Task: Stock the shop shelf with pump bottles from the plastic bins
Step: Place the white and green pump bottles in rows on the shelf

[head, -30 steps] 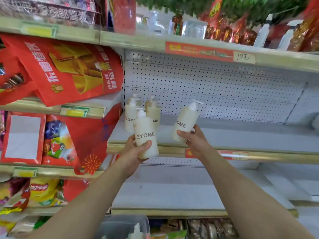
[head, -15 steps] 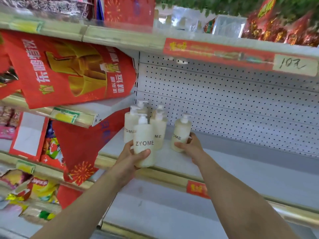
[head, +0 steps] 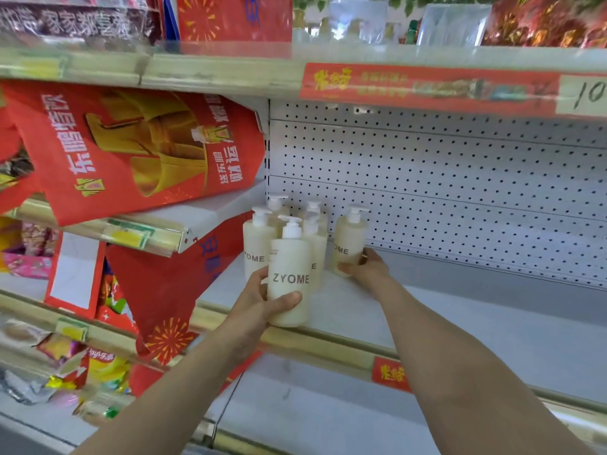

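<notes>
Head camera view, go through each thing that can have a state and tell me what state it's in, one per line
Left hand: gripping a cream plastic pump bottle.
Cream ZYOME pump bottle in left hand: upright, at the shelf's front edge.
Right hand: around another bottle's base.
Cream pump bottle at right hand: upright, near the pegboard back.
Four cream pump bottles already on shelf: upright, clustered.
White metal shelf: mostly bare.

White pegboard back panel [head: 460,178] behind pale shelving; red banners [head: 131,149] left.

Cream pump bottles [head: 289,274] with white pumps, dotted white back panel [head: 460,178], red banner [head: 131,152]
</notes>
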Action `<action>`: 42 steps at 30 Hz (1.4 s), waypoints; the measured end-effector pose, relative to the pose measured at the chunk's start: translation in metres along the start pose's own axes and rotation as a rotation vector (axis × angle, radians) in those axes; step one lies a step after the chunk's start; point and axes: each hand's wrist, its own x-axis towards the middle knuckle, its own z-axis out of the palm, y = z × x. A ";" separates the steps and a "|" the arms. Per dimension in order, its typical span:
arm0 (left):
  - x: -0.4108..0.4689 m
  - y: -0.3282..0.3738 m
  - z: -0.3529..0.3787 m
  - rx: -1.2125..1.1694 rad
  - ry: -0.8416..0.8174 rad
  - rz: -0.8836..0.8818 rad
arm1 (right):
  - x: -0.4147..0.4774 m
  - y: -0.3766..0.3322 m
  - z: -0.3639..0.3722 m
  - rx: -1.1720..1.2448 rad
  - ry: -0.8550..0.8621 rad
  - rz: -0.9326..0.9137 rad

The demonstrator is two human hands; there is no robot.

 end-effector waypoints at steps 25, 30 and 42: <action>0.069 0.041 0.059 0.668 0.330 0.363 | -0.104 -0.038 -0.051 0.158 0.045 -0.139; 0.093 0.036 0.056 0.624 0.291 0.343 | -0.087 -0.029 -0.038 0.095 0.039 -0.180; 0.098 0.035 0.055 0.873 0.511 0.327 | -0.057 -0.031 -0.020 0.045 0.038 -0.229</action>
